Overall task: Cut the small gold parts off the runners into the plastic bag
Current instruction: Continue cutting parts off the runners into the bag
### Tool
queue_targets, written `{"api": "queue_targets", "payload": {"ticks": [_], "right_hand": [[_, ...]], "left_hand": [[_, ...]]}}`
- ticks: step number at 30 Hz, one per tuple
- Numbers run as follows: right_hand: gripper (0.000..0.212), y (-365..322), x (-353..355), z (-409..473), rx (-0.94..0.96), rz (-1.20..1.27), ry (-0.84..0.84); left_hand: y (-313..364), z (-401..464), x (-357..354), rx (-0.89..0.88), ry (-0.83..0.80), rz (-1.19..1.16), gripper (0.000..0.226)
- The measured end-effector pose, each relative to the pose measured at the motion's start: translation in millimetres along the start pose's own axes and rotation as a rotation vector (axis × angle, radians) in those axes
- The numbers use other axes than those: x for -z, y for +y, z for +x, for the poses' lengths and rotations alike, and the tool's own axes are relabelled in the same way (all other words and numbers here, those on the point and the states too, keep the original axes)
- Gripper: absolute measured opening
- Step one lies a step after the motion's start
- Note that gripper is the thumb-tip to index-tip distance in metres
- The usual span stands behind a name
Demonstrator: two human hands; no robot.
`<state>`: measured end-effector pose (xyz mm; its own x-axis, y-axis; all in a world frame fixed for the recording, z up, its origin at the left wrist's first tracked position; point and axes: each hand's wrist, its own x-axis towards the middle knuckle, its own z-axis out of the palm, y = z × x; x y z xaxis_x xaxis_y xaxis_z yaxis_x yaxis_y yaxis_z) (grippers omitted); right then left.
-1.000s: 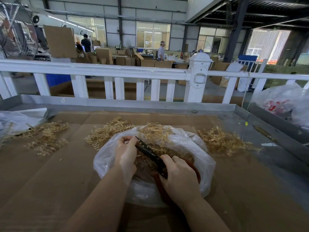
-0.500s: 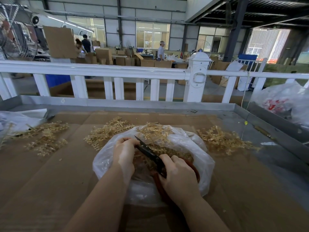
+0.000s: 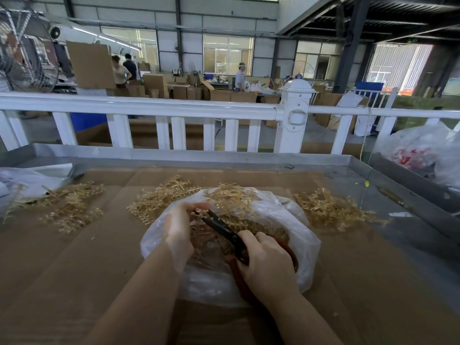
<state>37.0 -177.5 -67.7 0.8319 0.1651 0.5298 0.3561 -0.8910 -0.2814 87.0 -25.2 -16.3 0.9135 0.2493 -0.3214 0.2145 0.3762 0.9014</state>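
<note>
A clear plastic bag (image 3: 293, 220) lies open in the middle of the cardboard-covered table, with gold parts inside. My left hand (image 3: 178, 229) reaches into the bag's left side and holds a gold runner, mostly hidden by its curled fingers. My right hand (image 3: 265, 263) grips the red handles of black-bladed scissors (image 3: 220, 226). The blade tips point up-left and meet my left fingers. More gold runners (image 3: 234, 195) rest on the bag's far rim.
Loose piles of gold runners lie at the left (image 3: 67, 207), behind the bag (image 3: 161, 197) and at the right (image 3: 333, 210). A metal table rim (image 3: 224, 155) and white fence (image 3: 149, 109) stand beyond. White bags sit at the far left (image 3: 29, 180) and right (image 3: 423, 150).
My left hand has curled tighter over the runner and the scissor tips have closed in against its fingers. The right hand has barely shifted.
</note>
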Motion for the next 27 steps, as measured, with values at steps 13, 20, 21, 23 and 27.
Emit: {"api": "queue_targets", "payload": {"ticks": [13, 20, 21, 23, 27], "right_hand": [[0.041, 2.7, 1.1, -1.8, -0.037, 0.044, 0.053], [0.043, 3.9, 1.1, -0.7, -0.028, 0.058, 0.032], [0.043, 4.0, 1.0, -0.8, -0.025, 0.057, 0.036], [0.04, 3.5, 0.8, -0.7, -0.023, 0.052, 0.059], [0.038, 3.1, 0.1, -1.2, -0.026, 0.029, 0.085]], "left_hand": [[-20.9, 4.9, 15.3, -0.09, -0.31, -0.187, 0.026], [-24.4, 11.5, 12.0, 0.045, -0.253, -0.282, 0.036], [-24.2, 10.9, 12.1, 0.046, -0.269, -0.278, 0.037], [-25.2, 10.2, 12.4, 0.021, -0.302, -0.257, 0.037], [-29.7, 10.1, 10.9, -0.044, -0.299, -0.231, 0.034]]}}
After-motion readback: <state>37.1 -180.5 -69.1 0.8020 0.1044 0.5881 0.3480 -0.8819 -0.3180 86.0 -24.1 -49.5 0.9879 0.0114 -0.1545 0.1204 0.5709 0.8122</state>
